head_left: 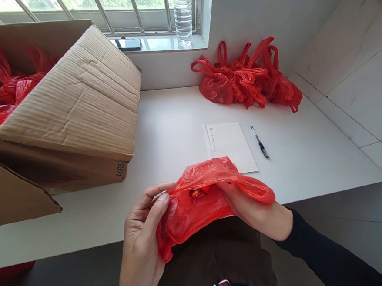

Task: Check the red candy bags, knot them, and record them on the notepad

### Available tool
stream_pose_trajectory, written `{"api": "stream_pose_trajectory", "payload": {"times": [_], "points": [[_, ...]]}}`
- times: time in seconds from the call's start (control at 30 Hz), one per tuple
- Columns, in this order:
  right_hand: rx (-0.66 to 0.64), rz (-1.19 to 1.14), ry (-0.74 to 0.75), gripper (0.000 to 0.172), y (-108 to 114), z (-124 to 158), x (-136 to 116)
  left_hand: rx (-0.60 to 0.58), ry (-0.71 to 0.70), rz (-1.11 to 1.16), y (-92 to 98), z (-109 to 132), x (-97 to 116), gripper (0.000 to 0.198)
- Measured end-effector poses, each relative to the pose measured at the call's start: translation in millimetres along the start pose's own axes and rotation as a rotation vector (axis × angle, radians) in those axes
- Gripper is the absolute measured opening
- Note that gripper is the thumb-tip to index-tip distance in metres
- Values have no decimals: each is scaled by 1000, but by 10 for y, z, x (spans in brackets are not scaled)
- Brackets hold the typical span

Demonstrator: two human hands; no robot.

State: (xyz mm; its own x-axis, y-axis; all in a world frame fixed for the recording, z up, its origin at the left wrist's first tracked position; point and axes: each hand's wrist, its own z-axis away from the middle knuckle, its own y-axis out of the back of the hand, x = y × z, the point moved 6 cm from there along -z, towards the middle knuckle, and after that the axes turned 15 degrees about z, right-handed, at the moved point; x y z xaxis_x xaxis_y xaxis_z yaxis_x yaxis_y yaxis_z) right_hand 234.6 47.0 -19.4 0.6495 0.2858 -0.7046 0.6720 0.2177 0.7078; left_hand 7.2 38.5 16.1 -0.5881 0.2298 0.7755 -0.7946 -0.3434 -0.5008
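A red plastic bag is held with its mouth spread, partly over the table's front edge. My left hand grips the bag's left rim between thumb and fingers. My right hand reaches inside through the opening; its fingers are hidden by the red plastic, so their grip does not show. Inside the bag, left of the right hand, lies a small red wrapped piece with yellow print, perhaps a candy.
On the left stands an open cardboard box holding red bags. Several tied red bags rest against the wall. A white notepad and a pen lie beyond my hands. A water bottle and phone occupy the windowsill.
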Motion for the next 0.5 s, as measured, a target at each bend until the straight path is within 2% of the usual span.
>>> {"api": "stream_pose_trajectory", "payload": {"times": [0.07, 0.17, 0.27, 0.37, 0.43, 0.5], "points": [[-41, -130, -61, 44, 11, -19, 1, -24, 11, 3, -16, 3, -21, 21], [5, -59, -84, 43, 149, -49, -94, -55, 24, 3, -27, 9, -40, 17], [171, 270, 25, 38, 384, -70, -245, -70, 21, 9, -47, 10, -45, 15], [352, 679, 201, 43, 527, -51, -358, -74, 22, 16, -94, 7, -52, 15], [322, 766, 274, 48, 526, -45, -369, -76, 21, 20, -129, 14, -40, 15], [216, 744, 313, 51, 511, -37, -402, -79, 14, 36, -151, 36, 8, 20]]}}
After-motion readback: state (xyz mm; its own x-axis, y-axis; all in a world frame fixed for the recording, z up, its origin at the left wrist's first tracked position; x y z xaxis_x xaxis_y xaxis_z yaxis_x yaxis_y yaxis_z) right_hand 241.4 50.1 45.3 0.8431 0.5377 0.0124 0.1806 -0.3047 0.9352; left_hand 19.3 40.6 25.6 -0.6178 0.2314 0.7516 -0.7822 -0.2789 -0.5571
